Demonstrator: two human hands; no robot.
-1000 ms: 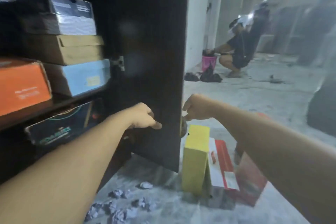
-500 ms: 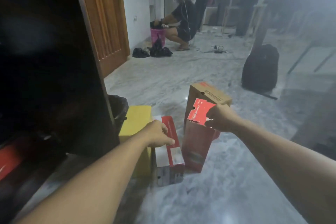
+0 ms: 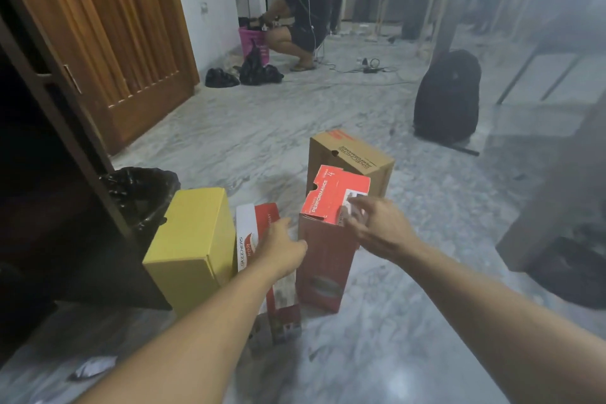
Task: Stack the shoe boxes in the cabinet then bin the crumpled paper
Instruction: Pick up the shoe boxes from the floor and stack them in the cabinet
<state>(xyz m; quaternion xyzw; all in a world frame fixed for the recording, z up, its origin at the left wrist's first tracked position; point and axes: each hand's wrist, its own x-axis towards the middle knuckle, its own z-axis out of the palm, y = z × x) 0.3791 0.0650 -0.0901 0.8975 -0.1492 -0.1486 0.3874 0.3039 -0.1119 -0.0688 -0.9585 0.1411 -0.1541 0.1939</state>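
Observation:
Several shoe boxes stand on end on the marble floor. My right hand [image 3: 377, 226] pinches the top right corner of the red box [image 3: 328, 259], at its orange-red lid. My left hand [image 3: 282, 248] hovers with relaxed fingers over the white and red box [image 3: 252, 226], its thumb close to the red box's left edge. A yellow box [image 3: 193, 249] leans beside the dark cabinet door [image 3: 65, 193]. Behind the red box stands a brown cardboard box [image 3: 352, 157]. A piece of crumpled paper [image 3: 93, 367] lies on the floor at the lower left. The cabinet shelves are out of view.
A bin lined with a black bag [image 3: 141, 190] stands behind the yellow box by the cabinet door. A black backpack [image 3: 447, 98] stands on the floor to the right. A person [image 3: 301, 10] crouches at the back by a pink bucket, with cables and black bags nearby.
My view swung from the cabinet shelves to the boxes on the floor. Both hands left the cabinet door; the right took hold of the red box's top and the left came over the white and red box.

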